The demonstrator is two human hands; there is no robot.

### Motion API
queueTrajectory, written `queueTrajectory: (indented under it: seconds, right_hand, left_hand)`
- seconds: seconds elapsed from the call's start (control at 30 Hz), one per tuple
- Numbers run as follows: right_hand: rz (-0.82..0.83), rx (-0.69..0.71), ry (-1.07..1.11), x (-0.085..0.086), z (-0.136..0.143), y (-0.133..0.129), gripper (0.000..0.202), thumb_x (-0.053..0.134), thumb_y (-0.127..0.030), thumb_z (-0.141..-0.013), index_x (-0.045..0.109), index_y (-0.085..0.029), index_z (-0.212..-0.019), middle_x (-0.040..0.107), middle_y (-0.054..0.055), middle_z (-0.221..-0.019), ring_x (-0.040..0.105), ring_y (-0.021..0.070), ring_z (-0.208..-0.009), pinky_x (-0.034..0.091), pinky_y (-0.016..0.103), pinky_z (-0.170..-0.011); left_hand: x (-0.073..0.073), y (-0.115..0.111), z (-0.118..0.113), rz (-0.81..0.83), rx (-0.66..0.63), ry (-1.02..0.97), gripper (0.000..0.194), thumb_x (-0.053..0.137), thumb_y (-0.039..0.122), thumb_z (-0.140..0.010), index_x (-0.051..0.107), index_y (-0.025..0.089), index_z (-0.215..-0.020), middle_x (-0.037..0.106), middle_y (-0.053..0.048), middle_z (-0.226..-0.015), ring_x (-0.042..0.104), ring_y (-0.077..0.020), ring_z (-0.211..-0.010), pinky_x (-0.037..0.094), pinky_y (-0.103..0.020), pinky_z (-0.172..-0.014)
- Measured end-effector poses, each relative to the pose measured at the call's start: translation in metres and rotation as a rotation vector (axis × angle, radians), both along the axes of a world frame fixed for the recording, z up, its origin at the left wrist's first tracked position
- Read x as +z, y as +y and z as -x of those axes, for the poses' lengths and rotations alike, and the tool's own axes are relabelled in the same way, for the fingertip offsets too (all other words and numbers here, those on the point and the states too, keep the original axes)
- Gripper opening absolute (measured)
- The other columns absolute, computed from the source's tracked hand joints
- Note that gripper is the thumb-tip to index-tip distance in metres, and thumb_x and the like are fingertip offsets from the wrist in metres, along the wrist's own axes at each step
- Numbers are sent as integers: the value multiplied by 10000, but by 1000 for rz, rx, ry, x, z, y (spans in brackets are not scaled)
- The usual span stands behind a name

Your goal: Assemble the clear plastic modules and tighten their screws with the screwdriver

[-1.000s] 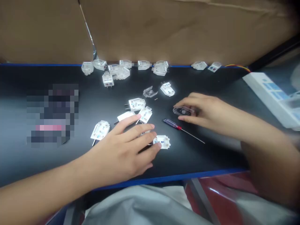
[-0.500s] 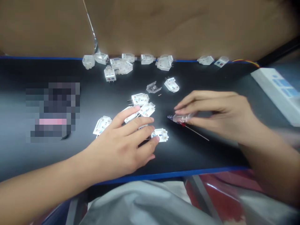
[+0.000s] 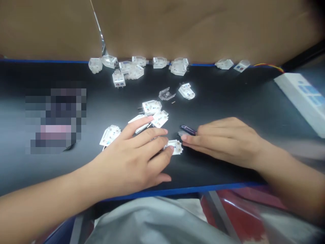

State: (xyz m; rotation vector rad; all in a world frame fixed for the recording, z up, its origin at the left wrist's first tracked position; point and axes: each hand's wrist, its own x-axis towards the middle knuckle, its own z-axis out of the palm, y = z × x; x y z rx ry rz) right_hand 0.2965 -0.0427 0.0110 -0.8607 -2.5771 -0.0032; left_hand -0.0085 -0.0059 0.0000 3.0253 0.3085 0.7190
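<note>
My left hand [image 3: 138, 156] lies palm down with fingers spread over several white plug halves on the dark table. One fingertip touches a white plug half [image 3: 159, 119], and another rests at a second white plug half [image 3: 174, 147]. Some pieces beneath the palm are hidden. To the right, my right hand [image 3: 223, 142] is closed low over the table around a small screwdriver [image 3: 188, 129]; only its dark purple, clear-edged handle end shows, and the fingers cover the rest. A clear plastic bit [image 3: 181, 133] shows beside the handle at the fingertips.
Several clear-covered plugs [image 3: 179, 66] line the table's back edge. A clear cover [image 3: 167, 94], a tiny metal piece [image 3: 173, 102] and a white plug half [image 3: 187, 91] lie mid-table. A white power strip [image 3: 302, 101] stands right; a blurred-out dark object [image 3: 58, 118] lies left.
My right hand has turned over and come lower and nearer to me. The screwdriver's thin metal shaft and red part, visible before, are now hidden. My left hand has barely moved.
</note>
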Motion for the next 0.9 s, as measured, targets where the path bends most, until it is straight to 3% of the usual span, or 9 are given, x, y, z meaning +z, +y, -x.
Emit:
queueTrajectory:
  seconds: [0.1, 0.27, 0.37, 0.47, 0.57, 0.63, 0.73, 0.8, 0.9]
  right_hand:
    - [-38, 30, -71, 1, 8, -5, 143, 614, -193, -1137, 756, -178, -1134, 705, -25, -745, 605, 141, -623, 436, 300, -588]
    - [-11, -74, 46, 2, 12, -10, 259, 749, -382, -1077, 786, -176, -1229, 812, 22, -803, 717, 164, -608, 521, 315, -607]
    - [25, -218, 95, 11, 9, -9, 148, 736, -303, -1065, 814, -256, -1182, 810, -1, -785, 734, 162, -612, 500, 307, -562]
    - [89, -247, 139, 14, 6, -6, 214, 656, -150, -1054, 821, -267, -1126, 853, 45, -1071, 792, 169, -776, 542, 291, -599]
    - [174, -179, 115, 7, 5, -4, 351, 566, -80, -1059, 821, -275, -1200, 794, 68, -1406, 817, 175, -931, 575, 283, -665]
    - [215, -152, 67, 0, 5, -2, 419, 540, -71, -1064, 800, -290, -1310, 768, 53, -1479, 826, 181, -997, 567, 272, -676]
    - [229, -158, 15, -5, 5, -2, 359, 577, -143, -1082, 798, -281, -1329, 800, 54, -1418, 832, 195, -1000, 571, 274, -704]
    - [221, -193, -15, -4, 5, -1, 270, 605, -244, -1107, 806, -254, -1287, 820, 72, -1338, 818, 187, -891, 565, 285, -680]
    - [193, -212, -27, -3, 6, 0, 238, 646, -356, -1117, 792, -208, -1233, 823, 95, -1304, 766, 149, -730, 532, 286, -600]
  left_hand:
    - [0, 0, 0, 0, -8, 16, 397, 555, 460, -1171, 746, 113, -1209, 818, -105, -1186, 726, -294, -1322, 447, -578, -1336]
    - [1, 1, 1, 3, -12, 10, 422, 545, 484, -1178, 748, 115, -1198, 824, -86, -1152, 725, -294, -1321, 399, -579, -1356]
    - [3, 1, 2, 42, -2, 12, 528, 473, 562, -1190, 710, 106, -1310, 834, -88, -1182, 732, -286, -1313, 399, -568, -1349]
    - [4, -1, 1, 76, 7, 10, 552, 452, 579, -1192, 685, 109, -1365, 840, -89, -1196, 738, -283, -1312, 416, -545, -1332]
    - [0, -3, -1, 83, 6, 2, 479, 529, 530, -1181, 690, 112, -1352, 844, -80, -1189, 749, -285, -1292, 421, -545, -1319]
    - [-3, -5, -3, 74, 13, 2, 404, 574, 459, -1174, 687, 116, -1355, 849, -72, -1179, 758, -276, -1270, 438, -538, -1304]
    - [-6, -6, -7, 31, 31, -33, 268, 602, 280, -1155, 689, 118, -1349, 858, -55, -1132, 779, -250, -1204, 502, -508, -1248]
    - [-7, -6, -8, 3, 44, -63, 234, 610, 186, -1131, 693, 114, -1337, 861, -44, -1082, 790, -243, -1153, 535, -499, -1211]
    - [-5, -6, -8, -12, 62, -79, 232, 636, 165, -1114, 695, 110, -1331, 854, -36, -1014, 798, -249, -1104, 552, -512, -1188]
